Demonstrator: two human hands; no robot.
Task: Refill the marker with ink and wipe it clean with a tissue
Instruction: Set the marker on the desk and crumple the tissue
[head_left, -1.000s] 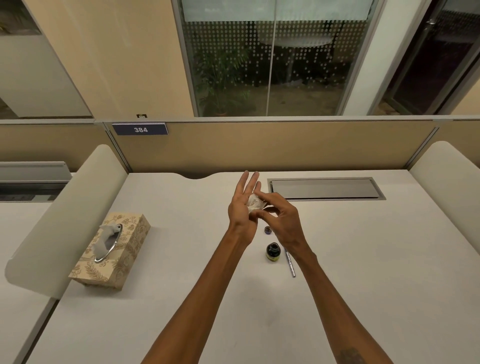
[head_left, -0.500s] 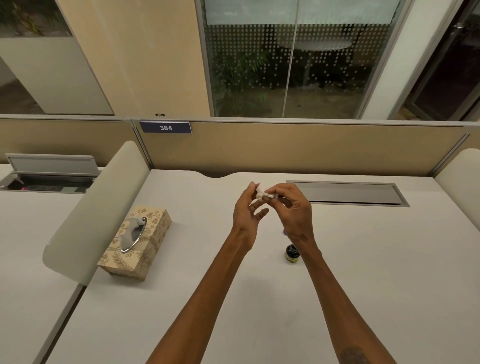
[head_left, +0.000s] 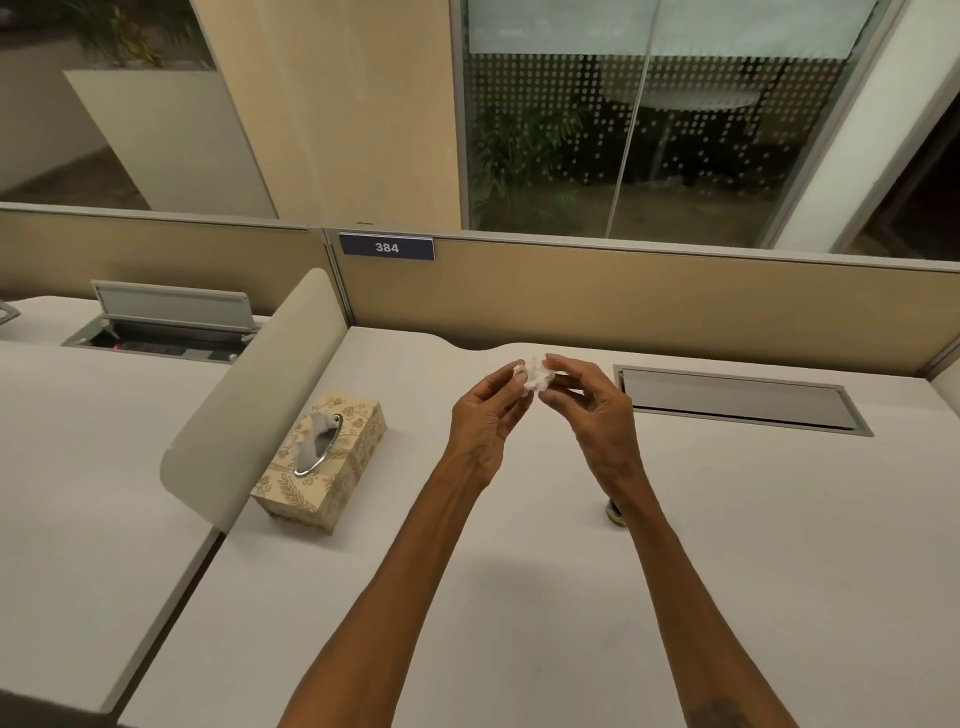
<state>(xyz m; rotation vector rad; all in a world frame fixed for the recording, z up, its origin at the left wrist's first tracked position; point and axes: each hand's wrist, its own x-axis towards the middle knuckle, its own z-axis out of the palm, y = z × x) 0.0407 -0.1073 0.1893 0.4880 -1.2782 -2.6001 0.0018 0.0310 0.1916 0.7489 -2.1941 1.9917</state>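
A small crumpled white tissue is held above the desk between both hands. My left hand pinches its left edge with thumb and fingertips. My right hand pinches its right side. The ink bottle stands on the desk behind my right forearm, and only a sliver of its dark body and yellow label shows. The marker is hidden from view.
A patterned tissue box with a tissue sticking out sits at the left of the white desk, next to a curved divider panel. A closed cable hatch lies at the back right, before the partition wall.
The view has swung left, so the tissue box sits nearer the centre. My hands have drawn slightly apart with the tissue between them, and my right forearm now covers the marker and most of the bottle.
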